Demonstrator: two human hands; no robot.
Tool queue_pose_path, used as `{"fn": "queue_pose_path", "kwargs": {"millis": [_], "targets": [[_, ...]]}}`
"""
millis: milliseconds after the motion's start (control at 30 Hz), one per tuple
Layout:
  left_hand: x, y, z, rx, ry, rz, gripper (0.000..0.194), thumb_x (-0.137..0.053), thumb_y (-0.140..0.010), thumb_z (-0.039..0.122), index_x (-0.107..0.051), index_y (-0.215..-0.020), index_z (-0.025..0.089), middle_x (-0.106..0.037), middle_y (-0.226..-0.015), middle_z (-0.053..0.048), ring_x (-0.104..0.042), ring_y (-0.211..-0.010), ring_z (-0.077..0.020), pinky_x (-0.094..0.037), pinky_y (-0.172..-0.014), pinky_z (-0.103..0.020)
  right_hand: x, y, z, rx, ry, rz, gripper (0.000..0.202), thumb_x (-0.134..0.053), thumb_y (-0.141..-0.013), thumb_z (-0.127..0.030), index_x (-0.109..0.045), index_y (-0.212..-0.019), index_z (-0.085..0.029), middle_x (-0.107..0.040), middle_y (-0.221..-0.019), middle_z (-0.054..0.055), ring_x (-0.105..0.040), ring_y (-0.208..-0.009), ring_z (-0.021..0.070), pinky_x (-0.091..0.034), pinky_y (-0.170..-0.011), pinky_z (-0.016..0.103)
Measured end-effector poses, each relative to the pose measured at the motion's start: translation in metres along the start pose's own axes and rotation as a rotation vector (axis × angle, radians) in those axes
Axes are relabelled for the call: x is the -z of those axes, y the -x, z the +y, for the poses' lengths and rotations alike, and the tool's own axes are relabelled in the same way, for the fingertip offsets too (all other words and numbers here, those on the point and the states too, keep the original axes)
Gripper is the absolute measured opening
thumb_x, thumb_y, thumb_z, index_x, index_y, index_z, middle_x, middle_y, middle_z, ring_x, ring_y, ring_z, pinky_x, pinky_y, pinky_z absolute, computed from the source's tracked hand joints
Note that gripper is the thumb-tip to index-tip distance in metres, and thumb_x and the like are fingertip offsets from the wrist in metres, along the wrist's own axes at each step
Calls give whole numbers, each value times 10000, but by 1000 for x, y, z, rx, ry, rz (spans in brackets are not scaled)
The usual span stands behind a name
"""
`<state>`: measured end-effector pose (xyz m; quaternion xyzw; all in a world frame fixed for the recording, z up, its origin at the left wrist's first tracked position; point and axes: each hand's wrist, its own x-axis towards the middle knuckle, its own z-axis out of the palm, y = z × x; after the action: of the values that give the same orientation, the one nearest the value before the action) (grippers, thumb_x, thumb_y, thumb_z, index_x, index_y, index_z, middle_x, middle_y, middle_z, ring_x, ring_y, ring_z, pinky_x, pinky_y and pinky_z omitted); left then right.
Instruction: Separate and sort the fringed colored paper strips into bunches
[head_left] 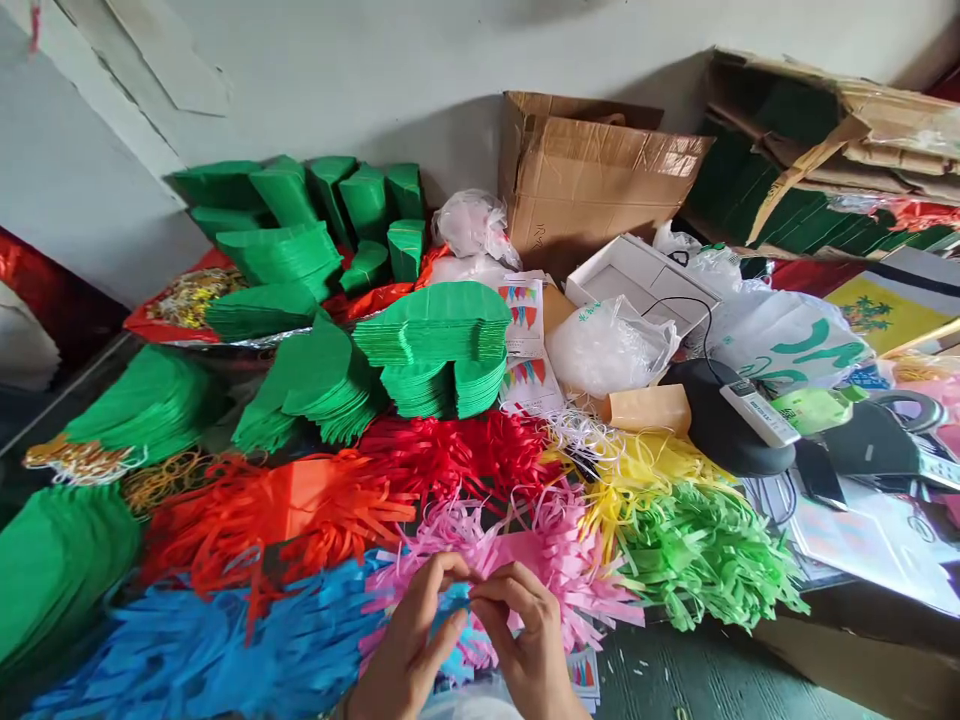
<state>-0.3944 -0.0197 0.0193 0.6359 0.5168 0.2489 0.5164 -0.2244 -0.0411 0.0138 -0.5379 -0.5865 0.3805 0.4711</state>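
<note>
Near the bottom centre, my left hand [422,640] and my right hand [521,632] meet at their fingertips over a pile of pink paper fringe [555,560]. The right thumb and forefinger are pinched together; what they grip is too small to make out. My left fingers are curled, the thumb apart from the forefinger, and the tip contact is unclear. A bit of light blue fringe [456,600] shows between and below the hands. Blue fringe [285,640] spreads to the left, with orange fringe [300,500] and red fringe [457,450] behind.
Stacks of green paper pieces [442,320] fill the left and back. Yellow fringe [652,465] and light green fringe [712,550] lie to the right. Farther off are a cardboard box [592,190], a white box lid [637,270], plastic bags [611,345] and a black phone [820,474].
</note>
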Motion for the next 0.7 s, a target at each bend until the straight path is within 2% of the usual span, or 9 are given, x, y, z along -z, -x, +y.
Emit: {"fn": "queue_pose_path", "kwargs": {"millis": [100,200,367,533,600,667,700], "targets": [[-4,-8,-11,82,51,-73,371,-498,-927,432,-618,-1243,279,-682,-1219,-34,-639,-1127,-222,-550,-953,-305,7,-7,2,25,38,14,135,-563,-939,-200,-695,-937,-226,-641,-815,28,-609,-712,139,-468,-635,229],[-8,-20,-19,80,46,-82,356,-572,-884,435,-659,-1195,288,-739,-1100,-19,-691,-1021,-213,-578,-902,-271,11,-16,6,40,83,58,137,-542,-944,-181,-669,-907,-216,-636,-820,29,-605,-739,146,-468,-651,232],[-15,-45,-11,-43,-56,42,357,-587,-861,502,-690,-1114,273,-746,-1081,-43,-701,-995,-234,-605,-814,-276,16,-34,16,12,113,117,146,-515,-944,-157,-626,-871,-217,-624,-823,23,-597,-751,148,-460,-661,237],[-16,-71,-9,-196,-158,99,399,-482,-896,584,-706,-1022,278,-758,-984,-51,-717,-896,-221,-602,-765,-255,5,-49,22,34,170,204,164,-475,-939,-146,-604,-862,-213,-608,-805,29,-588,-733,152,-468,-660,248],[-15,-81,-13,-225,-160,119,415,-453,-909,590,-710,-993,275,-761,-927,-48,-722,-841,-210,-604,-719,-238,5,-59,22,50,177,186,171,-469,-938,-153,-614,-869,-213,-619,-813,33,-600,-748,152,-479,-673,248],[-14,-88,-18,-228,-153,159,422,-439,-915,592,-715,-981,279,-762,-903,-42,-724,-819,-204,-603,-703,-226,20,-80,25,46,225,122,140,-514,-923,-194,-641,-872,-222,-645,-811,23,-617,-734,143,-487,-657,227],[-14,-91,-20,-221,-145,187,422,-431,-920,589,-715,-986,284,-761,-911,-40,-725,-826,-202,-602,-714,-225,35,-95,29,30,277,95,122,-541,-909,-224,-656,-868,-227,-663,-809,16,-625,-720,138,-489,-643,216]]}}
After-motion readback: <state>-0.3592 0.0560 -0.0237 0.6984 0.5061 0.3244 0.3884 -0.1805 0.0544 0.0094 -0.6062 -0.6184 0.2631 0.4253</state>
